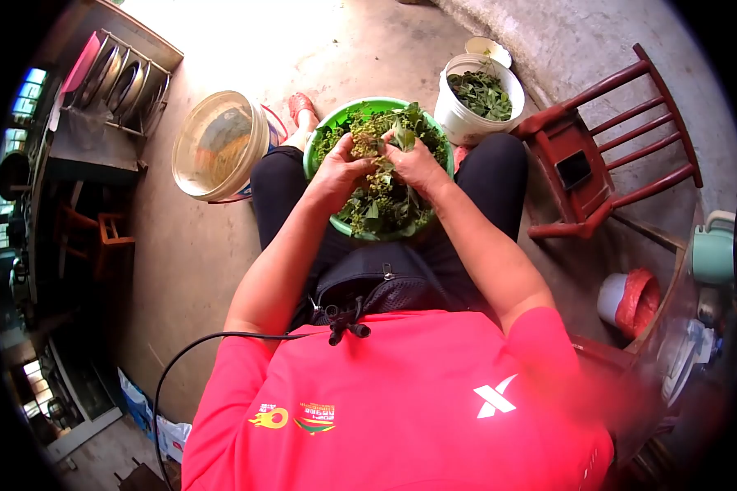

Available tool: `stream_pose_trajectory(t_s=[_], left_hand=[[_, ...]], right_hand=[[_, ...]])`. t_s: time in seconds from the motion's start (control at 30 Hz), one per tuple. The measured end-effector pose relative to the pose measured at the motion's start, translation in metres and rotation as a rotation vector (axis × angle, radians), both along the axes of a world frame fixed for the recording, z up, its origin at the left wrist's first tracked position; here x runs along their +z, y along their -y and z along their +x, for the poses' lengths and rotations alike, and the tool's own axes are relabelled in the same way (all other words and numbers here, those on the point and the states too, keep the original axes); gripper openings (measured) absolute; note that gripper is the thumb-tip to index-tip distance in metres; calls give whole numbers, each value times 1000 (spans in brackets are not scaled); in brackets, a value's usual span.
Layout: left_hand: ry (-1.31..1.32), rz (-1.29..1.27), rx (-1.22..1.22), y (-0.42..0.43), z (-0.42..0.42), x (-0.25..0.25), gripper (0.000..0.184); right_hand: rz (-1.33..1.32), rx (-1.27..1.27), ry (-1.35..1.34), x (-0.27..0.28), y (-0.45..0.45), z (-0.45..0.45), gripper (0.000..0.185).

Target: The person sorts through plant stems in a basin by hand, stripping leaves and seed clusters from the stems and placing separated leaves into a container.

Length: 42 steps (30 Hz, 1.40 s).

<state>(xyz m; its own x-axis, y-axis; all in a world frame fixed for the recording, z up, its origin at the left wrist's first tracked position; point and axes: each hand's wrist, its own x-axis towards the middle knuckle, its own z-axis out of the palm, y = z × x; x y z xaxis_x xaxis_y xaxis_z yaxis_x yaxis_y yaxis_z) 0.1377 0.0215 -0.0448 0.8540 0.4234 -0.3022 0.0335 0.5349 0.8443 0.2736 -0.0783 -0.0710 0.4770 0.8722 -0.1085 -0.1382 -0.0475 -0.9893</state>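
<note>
The green basin (309, 160), heaped with leafy greens (381, 214), sits between the person's knees. Over the basin, the left hand (336, 174) and the right hand (418, 167) grasp a budded sprig (370, 133) between bent fingers, the wrists resting near the basin's near half. To the left of the basin stands a wide bucket (190, 120) with yellowish stuff inside; to its upper right, near it, is a white bucket (460, 123) of leaves (478, 93). Farther right of the basin is a red chair (553, 135), a dark flat object (573, 170) on its seat
</note>
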Motion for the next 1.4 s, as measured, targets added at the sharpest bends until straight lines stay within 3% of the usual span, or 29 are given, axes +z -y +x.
stream_pose_trajectory(t_s=[0.03, 0.1, 0.23, 0.33, 0.47, 0.63, 0.7, 0.77, 0.9, 0.97, 1.03, 1.1, 1.23, 1.3, 1.37, 1.4], left_hand=[[-14, -58, -19, -1, -2, 4, 35], [-59, -163, -20, 5, -3, 25, 37], [15, -206, -50, 3, -4, 22, 41], [-61, 72, -65, 5, 1, 24, 47], [-70, 205, -66, 5, 5, 19, 44], [-67, 230, -62, 8, 4, 19, 38], [-77, 148, -59, 8, 1, 20, 37], [5, -9, -9, 8, -2, 18, 33], [17, -78, 39, 7, -3, 12, 27], [0, -51, 63, 8, -6, 12, 24], [-26, 121, 97, -2, -10, 14, 22], [45, 83, 248, -25, -17, 22, 21], [44, 163, 491, -84, -40, 34, 18], [65, 245, 486, -113, -58, 32, 19], [-1, 449, 598, -139, -73, 23, 18], [-168, 620, 647, -146, -82, 24, 23]], right_hand=[[-69, -18, -291, 29, 7, -5, 11], [-190, 40, -383, 46, 10, -1, 16], [-146, -33, -341, 33, 5, -2, 16], [-108, -100, -394, 33, 6, -8, 12], [-94, -141, -422, 33, 5, -13, 12], [-25, -62, -121, 28, 6, -12, 9], [-138, -73, -356, 29, 6, -10, 9], [-80, 87, -664, 16, 11, 0, 5], [-55, -217, -878, 11, 6, -14, 5], [139, -244, -1054, -9, 5, 9, 9], [124, -294, -895, 8, 6, 18, 8], [119, -143, -927, 5, 8, 27, 6], [129, -72, -995, 8, 15, 12, 8], [97, -55, -1029, 6, 17, 6, 5], [75, -34, -998, 15, 18, 0, 11], [77, -37, -999, 16, 18, 0, 11]])
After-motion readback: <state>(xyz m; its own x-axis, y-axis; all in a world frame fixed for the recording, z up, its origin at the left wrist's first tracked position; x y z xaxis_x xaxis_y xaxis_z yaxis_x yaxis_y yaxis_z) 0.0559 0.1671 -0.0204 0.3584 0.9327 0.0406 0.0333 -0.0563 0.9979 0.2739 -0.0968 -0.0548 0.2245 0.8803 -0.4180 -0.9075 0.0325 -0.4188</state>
